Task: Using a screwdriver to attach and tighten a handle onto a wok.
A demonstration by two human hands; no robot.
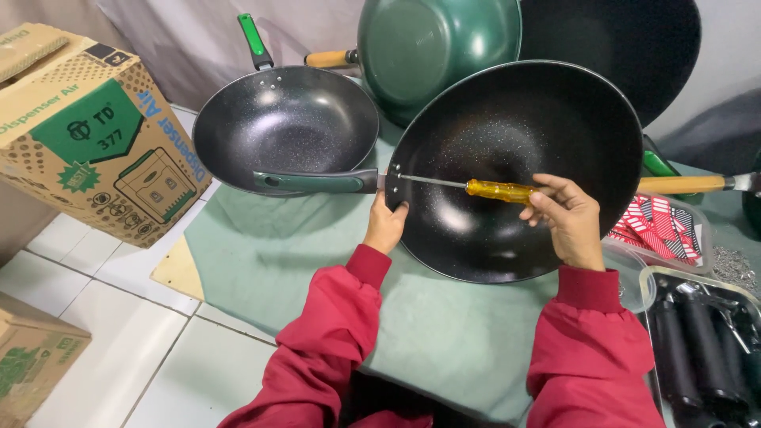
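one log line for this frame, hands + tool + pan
left hand: grips rim of black wok | right hand: holds yellow screwdriver, tip at green handle joint | surface: green cloth

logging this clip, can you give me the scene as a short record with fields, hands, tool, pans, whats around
left hand: left hand grips the rim of the black wok, beside its green handle
right hand: right hand holds a yellow-handled screwdriver
screwdriver tip: at the wok's inner wall where the handle joins
other pans: second black wok at left; green pan behind
surface: green cloth
around: cardboard box at left; metal tray of black handles at right
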